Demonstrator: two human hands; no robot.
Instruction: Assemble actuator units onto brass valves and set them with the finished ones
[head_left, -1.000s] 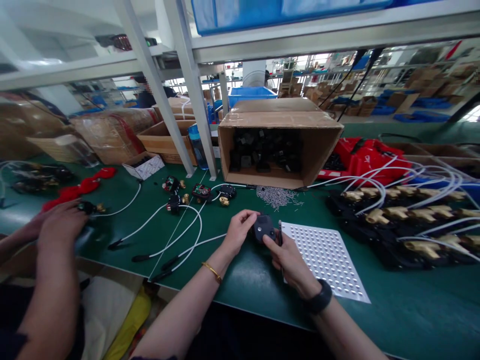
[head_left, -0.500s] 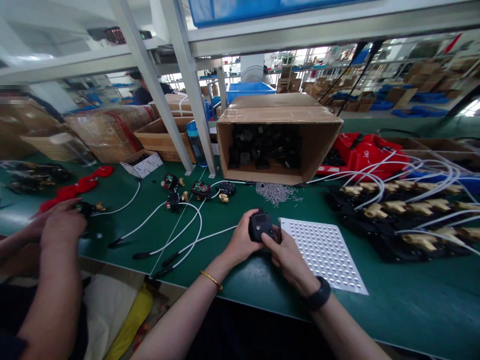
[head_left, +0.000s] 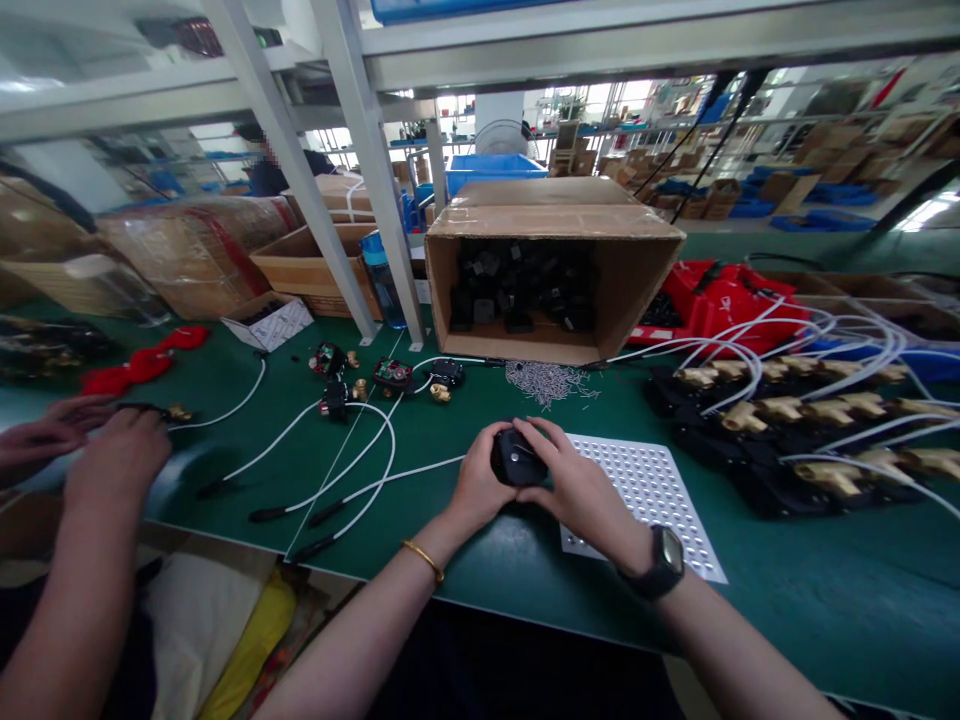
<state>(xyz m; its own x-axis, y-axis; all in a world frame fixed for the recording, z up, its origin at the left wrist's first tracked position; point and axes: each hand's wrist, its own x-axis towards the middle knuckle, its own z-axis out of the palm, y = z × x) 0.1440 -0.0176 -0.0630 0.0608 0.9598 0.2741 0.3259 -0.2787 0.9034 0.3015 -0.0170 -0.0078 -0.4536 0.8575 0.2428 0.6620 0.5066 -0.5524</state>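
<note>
A black box-shaped plastic housing [head_left: 517, 462] with a small round light spot on its face is held just above the green bench. My left hand [head_left: 478, 478] wraps round its left side. From the right, my right hand [head_left: 576, 482] closes on it, fingers over the top edge and thumb low at the front. Its underside is hidden by my hands. Partly beneath my right hand and wrist lies a white sheet [head_left: 664, 500] with rows of round silver dots. A white cable [head_left: 420, 478] runs up to the left hand; whether it joins the housing I cannot tell.
An open carton [head_left: 652, 262] of black parts stands behind a pile of small screws [head_left: 544, 383]. At right are several black units with brass fittings [head_left: 832, 412] and white cables. Opened units [head_left: 394, 376] lie left of centre. A co-worker's hands [head_left: 120, 450] work at far left.
My right hand has shifted from thumb-on-face to fingers across the housing's top edge. The housing appears slightly turned. The co-worker's hands moved a little left in view, as the camera shifted.
</note>
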